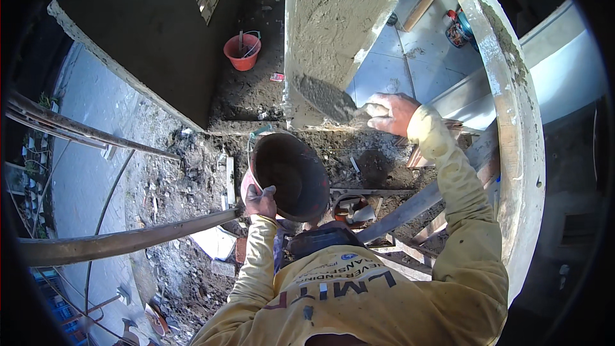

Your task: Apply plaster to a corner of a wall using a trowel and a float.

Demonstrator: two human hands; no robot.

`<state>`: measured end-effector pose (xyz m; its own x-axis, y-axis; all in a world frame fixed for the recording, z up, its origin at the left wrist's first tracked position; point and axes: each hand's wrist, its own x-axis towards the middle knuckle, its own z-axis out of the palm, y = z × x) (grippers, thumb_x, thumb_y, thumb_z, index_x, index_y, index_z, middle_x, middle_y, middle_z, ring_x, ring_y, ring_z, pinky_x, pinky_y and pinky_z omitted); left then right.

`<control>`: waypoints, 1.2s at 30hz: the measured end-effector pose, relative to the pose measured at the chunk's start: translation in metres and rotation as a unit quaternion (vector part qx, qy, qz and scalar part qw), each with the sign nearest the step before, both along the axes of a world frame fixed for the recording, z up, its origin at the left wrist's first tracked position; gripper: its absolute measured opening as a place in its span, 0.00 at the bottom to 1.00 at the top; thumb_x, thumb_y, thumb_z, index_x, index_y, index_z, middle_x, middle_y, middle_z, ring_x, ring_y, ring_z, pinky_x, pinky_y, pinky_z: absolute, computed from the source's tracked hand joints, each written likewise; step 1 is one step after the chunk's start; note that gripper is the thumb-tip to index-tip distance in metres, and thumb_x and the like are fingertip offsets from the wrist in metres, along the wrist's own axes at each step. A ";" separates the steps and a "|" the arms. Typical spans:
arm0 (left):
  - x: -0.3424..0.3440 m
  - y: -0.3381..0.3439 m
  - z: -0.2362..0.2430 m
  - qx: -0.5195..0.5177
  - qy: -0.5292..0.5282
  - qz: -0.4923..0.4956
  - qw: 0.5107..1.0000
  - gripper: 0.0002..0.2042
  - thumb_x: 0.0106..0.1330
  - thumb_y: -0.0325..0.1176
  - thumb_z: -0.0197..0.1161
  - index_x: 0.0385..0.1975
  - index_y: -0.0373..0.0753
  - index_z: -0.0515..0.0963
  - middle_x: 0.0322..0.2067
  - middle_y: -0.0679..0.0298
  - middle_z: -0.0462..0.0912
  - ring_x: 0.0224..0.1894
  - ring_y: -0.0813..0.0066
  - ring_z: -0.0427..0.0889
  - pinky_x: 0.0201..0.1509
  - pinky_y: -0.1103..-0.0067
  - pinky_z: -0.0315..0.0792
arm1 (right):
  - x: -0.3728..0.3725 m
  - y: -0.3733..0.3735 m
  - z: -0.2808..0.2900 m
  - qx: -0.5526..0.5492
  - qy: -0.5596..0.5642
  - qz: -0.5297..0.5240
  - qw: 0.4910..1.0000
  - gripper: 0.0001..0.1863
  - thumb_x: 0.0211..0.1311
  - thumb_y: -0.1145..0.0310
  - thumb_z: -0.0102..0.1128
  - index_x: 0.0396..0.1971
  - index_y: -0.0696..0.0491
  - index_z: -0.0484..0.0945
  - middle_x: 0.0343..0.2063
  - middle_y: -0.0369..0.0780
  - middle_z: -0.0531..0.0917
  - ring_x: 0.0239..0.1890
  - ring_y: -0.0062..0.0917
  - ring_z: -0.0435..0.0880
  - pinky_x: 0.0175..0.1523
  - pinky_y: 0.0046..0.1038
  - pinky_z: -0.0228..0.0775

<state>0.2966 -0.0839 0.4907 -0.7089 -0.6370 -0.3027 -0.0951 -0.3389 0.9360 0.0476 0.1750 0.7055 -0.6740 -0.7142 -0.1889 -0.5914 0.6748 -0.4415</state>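
Observation:
My right hand (392,114) is closed round the handle of a trowel (325,98), whose broad blade points left. Grey mortar coats the blade, which lies over the lower part of a freshly plastered wall face (330,19); whether it touches the wall I cannot tell. My left hand (261,201) grips the near-left rim of a bucket (289,176), tilted so its dark inside shows. Some mortar residue lines the bucket, though its bottom is in shadow.
A red bucket (243,51) with a tool in it stands beyond the wall's left side. Wooden poles (128,241) reach in from the left. A curved concrete edge (522,109) rises at right. Rubble and boards (403,253) litter the ground, and a container (351,210) sits near my feet.

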 end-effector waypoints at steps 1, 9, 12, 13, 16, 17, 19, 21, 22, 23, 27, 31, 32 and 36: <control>-0.002 0.003 0.010 0.010 0.032 0.006 0.999 0.06 0.53 0.18 0.59 0.27 0.36 0.71 0.28 0.69 0.78 0.28 0.83 0.72 0.33 0.84 0.69 | 0.020 -0.010 -0.010 0.072 0.014 0.038 0.997 0.21 0.56 0.58 0.60 0.46 0.55 0.75 0.40 0.45 0.82 0.43 0.42 0.80 0.49 0.36 0.71; -0.013 0.014 0.048 -0.205 -0.022 -0.113 0.972 0.14 0.55 0.21 0.61 0.20 0.42 0.61 0.19 0.77 0.60 0.23 0.87 0.58 0.24 0.83 0.58 | 0.122 -0.047 -0.186 0.268 0.036 0.017 0.962 0.12 0.63 0.66 0.46 0.42 0.50 0.75 0.43 0.46 0.80 0.50 0.39 0.79 0.53 0.40 0.70; -0.016 -0.005 0.052 -0.053 0.041 -0.105 0.992 0.12 0.54 0.21 0.61 0.19 0.41 0.63 0.21 0.76 0.66 0.26 0.87 0.61 0.27 0.83 0.61 | 0.126 -0.045 -0.153 0.157 0.010 -0.078 0.985 0.12 0.62 0.64 0.50 0.43 0.51 0.72 0.43 0.47 0.78 0.49 0.41 0.79 0.51 0.42 0.70; -0.019 -0.007 0.065 -0.014 0.080 -0.084 0.993 0.06 0.53 0.19 0.61 0.26 0.39 0.72 0.25 0.74 0.74 0.28 0.86 0.68 0.34 0.84 0.66 | 0.122 -0.040 -0.145 0.133 0.008 -0.077 0.988 0.12 0.61 0.64 0.52 0.42 0.51 0.71 0.41 0.46 0.78 0.48 0.41 0.78 0.51 0.43 0.70; -0.019 -0.019 0.063 0.068 0.048 -0.030 0.996 0.13 0.52 0.19 0.60 0.38 0.35 0.77 0.29 0.72 0.78 0.30 0.83 0.74 0.39 0.85 0.69 | 0.103 -0.028 -0.118 0.104 0.028 -0.009 0.994 0.16 0.58 0.62 0.56 0.45 0.51 0.71 0.42 0.45 0.79 0.47 0.40 0.79 0.51 0.41 0.71; -0.015 -0.022 0.059 0.087 0.042 -0.014 0.995 0.13 0.51 0.19 0.60 0.37 0.35 0.77 0.28 0.72 0.78 0.29 0.83 0.73 0.39 0.85 0.69 | 0.097 -0.035 -0.103 0.079 0.024 0.041 0.996 0.18 0.57 0.60 0.57 0.46 0.50 0.71 0.42 0.44 0.80 0.45 0.39 0.80 0.50 0.40 0.72; -0.007 -0.022 0.047 0.037 -0.005 -0.001 0.999 0.13 0.50 0.19 0.60 0.38 0.35 0.76 0.27 0.72 0.77 0.29 0.84 0.72 0.38 0.85 0.68 | 0.085 -0.043 -0.073 0.091 0.025 0.084 0.992 0.20 0.54 0.59 0.60 0.45 0.52 0.74 0.41 0.45 0.81 0.44 0.40 0.81 0.50 0.38 0.72; 0.002 -0.020 0.031 0.032 0.001 0.004 0.999 0.12 0.49 0.19 0.60 0.36 0.34 0.76 0.27 0.72 0.76 0.29 0.84 0.72 0.36 0.84 0.68 | 0.068 -0.049 -0.064 0.122 -0.121 0.051 0.984 0.21 0.50 0.59 0.62 0.43 0.53 0.77 0.38 0.47 0.82 0.41 0.41 0.81 0.48 0.38 0.72; 0.005 -0.020 0.017 0.021 -0.003 -0.002 1.000 0.12 0.49 0.19 0.59 0.36 0.33 0.75 0.28 0.71 0.77 0.29 0.83 0.72 0.36 0.84 0.69 | 0.051 -0.041 -0.087 0.058 -0.155 0.064 0.984 0.22 0.46 0.58 0.65 0.41 0.55 0.79 0.35 0.48 0.83 0.38 0.42 0.81 0.46 0.37 0.71; 0.008 -0.021 0.012 0.010 -0.009 -0.005 1.000 0.12 0.49 0.19 0.59 0.36 0.32 0.75 0.28 0.71 0.77 0.28 0.82 0.73 0.36 0.83 0.70 | 0.037 -0.048 -0.088 0.081 -0.172 0.074 0.979 0.24 0.44 0.57 0.66 0.40 0.57 0.79 0.34 0.47 0.83 0.34 0.41 0.81 0.45 0.37 0.72; 0.017 -0.027 0.003 0.008 0.006 0.002 1.000 0.12 0.49 0.17 0.56 0.36 0.31 0.75 0.32 0.65 0.81 0.32 0.78 0.77 0.40 0.82 0.73 | -0.003 -0.066 -0.057 0.134 -0.106 -0.113 0.979 0.20 0.49 0.56 0.64 0.38 0.54 0.80 0.28 0.45 0.84 0.34 0.37 0.82 0.44 0.37 0.71; 0.019 -0.036 -0.001 0.014 0.032 0.010 0.999 0.13 0.49 0.16 0.56 0.36 0.31 0.75 0.32 0.66 0.81 0.31 0.79 0.77 0.39 0.82 0.73 | -0.030 -0.037 -0.069 -0.138 0.054 -0.152 0.977 0.22 0.53 0.58 0.64 0.43 0.57 0.77 0.35 0.47 0.84 0.36 0.40 0.82 0.45 0.34 0.73; 0.020 -0.038 0.000 0.024 0.031 0.013 0.999 0.13 0.50 0.16 0.56 0.37 0.31 0.75 0.32 0.67 0.80 0.31 0.79 0.77 0.38 0.82 0.73 | -0.024 -0.035 -0.060 -0.131 0.067 -0.149 0.978 0.22 0.53 0.58 0.64 0.44 0.57 0.77 0.35 0.47 0.84 0.38 0.41 0.82 0.45 0.34 0.72; 0.017 -0.042 0.011 -0.009 0.004 -0.009 1.000 0.10 0.51 0.17 0.57 0.34 0.33 0.75 0.31 0.67 0.80 0.30 0.81 0.76 0.37 0.83 0.72 | 0.032 -0.045 -0.037 -0.004 -0.026 -0.079 0.997 0.21 0.54 0.58 0.60 0.46 0.53 0.77 0.38 0.44 0.82 0.40 0.41 0.81 0.48 0.38 0.72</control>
<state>0.3140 -0.1255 0.5013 -0.7233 -0.6288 -0.2854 -0.0939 -0.3198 0.9428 0.0795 0.1303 0.6687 -0.7674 -0.6016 -0.2218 -0.4539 0.7540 -0.4748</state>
